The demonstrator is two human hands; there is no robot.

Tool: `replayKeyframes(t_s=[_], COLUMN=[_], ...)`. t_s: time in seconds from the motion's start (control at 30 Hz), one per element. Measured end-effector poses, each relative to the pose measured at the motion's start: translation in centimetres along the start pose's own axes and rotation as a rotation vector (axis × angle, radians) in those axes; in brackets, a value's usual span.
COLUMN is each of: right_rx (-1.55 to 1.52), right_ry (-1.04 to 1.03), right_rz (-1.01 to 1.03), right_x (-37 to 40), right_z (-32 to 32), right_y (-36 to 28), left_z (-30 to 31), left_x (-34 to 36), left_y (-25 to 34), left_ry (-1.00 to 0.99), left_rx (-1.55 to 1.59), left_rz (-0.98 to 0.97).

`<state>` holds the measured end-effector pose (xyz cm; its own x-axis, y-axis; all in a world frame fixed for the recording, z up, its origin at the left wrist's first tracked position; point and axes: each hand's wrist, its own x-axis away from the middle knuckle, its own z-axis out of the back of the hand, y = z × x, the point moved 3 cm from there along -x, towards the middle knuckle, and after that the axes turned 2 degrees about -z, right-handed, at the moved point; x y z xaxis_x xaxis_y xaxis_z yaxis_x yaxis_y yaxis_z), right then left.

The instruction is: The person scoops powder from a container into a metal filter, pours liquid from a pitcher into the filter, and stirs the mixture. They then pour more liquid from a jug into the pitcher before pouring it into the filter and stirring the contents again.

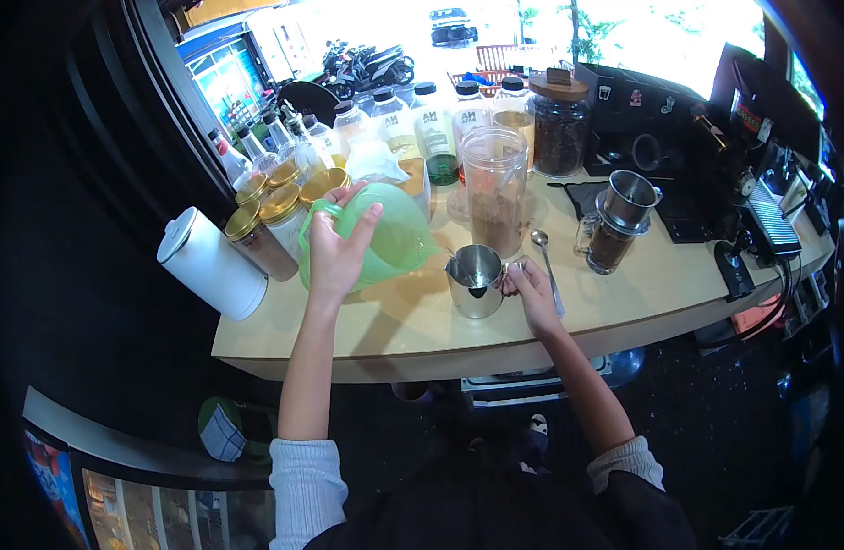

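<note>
In front of me, a person's left hand grasps a translucent green plastic pitcher by its handle, spout tipped toward a small silver metal jug. The right hand clasps the jug's handle, holding it upright at the pale wooden counter. A tall clear container stands behind; a long silver spoon lies beside the right hand.

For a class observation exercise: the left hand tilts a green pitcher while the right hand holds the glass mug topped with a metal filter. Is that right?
Not quite: in the head view, the right hand holds the metal jug by its handle; the glass mug stands untouched on the counter. The left hand does tilt the green pitcher.
</note>
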<state>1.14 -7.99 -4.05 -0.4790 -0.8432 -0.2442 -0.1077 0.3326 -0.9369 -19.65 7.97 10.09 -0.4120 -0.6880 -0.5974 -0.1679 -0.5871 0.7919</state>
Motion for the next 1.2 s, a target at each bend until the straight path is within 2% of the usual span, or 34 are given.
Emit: replayKeyframes(t_s=[1.1,1.2], right_rx=[-0.037,-0.032], right_ry=[-0.014,-0.009], right_rz=[-0.011,-0.010], right_x=[0.0,-0.2], right_z=[0.0,0.4], right_y=[0.0,0.8], left_z=[-0.5,-0.6], left_x=[0.2,0.2], left_y=[1.7,1.9], left_ry=[0.032,0.020], left_rx=[-0.078,-0.118], left_rz=[-0.048,-0.109])
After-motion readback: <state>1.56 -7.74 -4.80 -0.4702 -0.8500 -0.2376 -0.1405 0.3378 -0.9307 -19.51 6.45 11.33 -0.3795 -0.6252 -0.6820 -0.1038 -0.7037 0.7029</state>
